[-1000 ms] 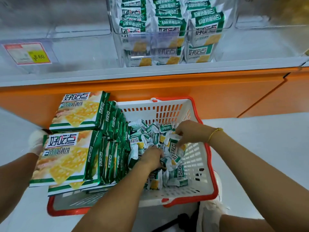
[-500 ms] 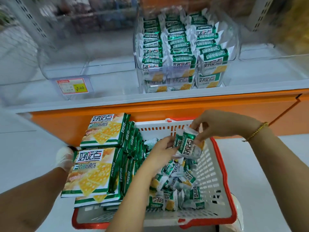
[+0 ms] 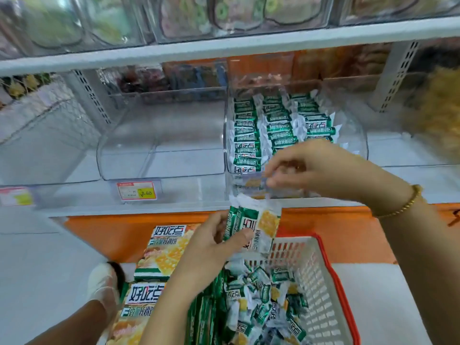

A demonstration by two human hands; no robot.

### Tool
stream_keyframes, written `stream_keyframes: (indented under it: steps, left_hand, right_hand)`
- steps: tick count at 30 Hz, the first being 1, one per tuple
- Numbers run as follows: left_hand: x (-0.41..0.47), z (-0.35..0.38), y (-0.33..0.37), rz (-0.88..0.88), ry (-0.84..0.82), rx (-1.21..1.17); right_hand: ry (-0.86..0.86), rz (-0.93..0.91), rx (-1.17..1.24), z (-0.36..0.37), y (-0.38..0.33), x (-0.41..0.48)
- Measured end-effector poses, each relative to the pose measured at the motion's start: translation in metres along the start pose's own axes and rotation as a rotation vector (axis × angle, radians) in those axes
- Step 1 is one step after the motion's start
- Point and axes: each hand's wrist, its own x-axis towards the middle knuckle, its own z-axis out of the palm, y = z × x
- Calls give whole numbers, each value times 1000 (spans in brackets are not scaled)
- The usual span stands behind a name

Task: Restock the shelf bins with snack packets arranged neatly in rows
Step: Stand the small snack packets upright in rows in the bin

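Your left hand (image 3: 214,242) is clamped on a small stack of packets (image 3: 251,225), thumb across the front and fingers behind, held upright above the far edge of the basket (image 3: 331,290) and just below the shelf lip. Keep that grip firm but flat, so the stack stays square and you can feed from it one packet at a time. Your right hand (image 3: 316,168) is at the front of the clear bin (image 3: 358,135), fingertips drawn together near the nearest packets; motion blur makes it impossible to say whether they pinch a packet or only nudge one. Work the front of the rows (image 3: 276,125), which looks the least filled: lay each packet label up, overlapping the one behind, and match the three green columns already running back. The bin's front wall and your own wrist hide the front of the right-hand row, so check its gap before you place. More loose packets (image 3: 263,295) lie jumbled in the basket beside the boxes (image 3: 166,250). Whose gloved hand (image 3: 103,287) sits at lower left is unclear.
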Motion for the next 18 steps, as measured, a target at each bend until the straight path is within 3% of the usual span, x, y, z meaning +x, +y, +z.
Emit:
stream_keyframes:
  steps: [3, 9, 14, 18]
  left_hand:
    - [6, -20, 8, 13, 88, -59]
    - [19, -48, 17, 38, 247, -71]
    - [21, -64, 17, 40, 284, -64]
    - [22, -71, 16, 47, 291, -62]
  right_hand:
    - [120, -24, -149, -16, -3, 43]
    - [-207, 71, -430, 8, 12, 107]
    - [-328, 43, -423, 3, 21, 124]
    - [-447, 10, -639, 3, 21, 128]
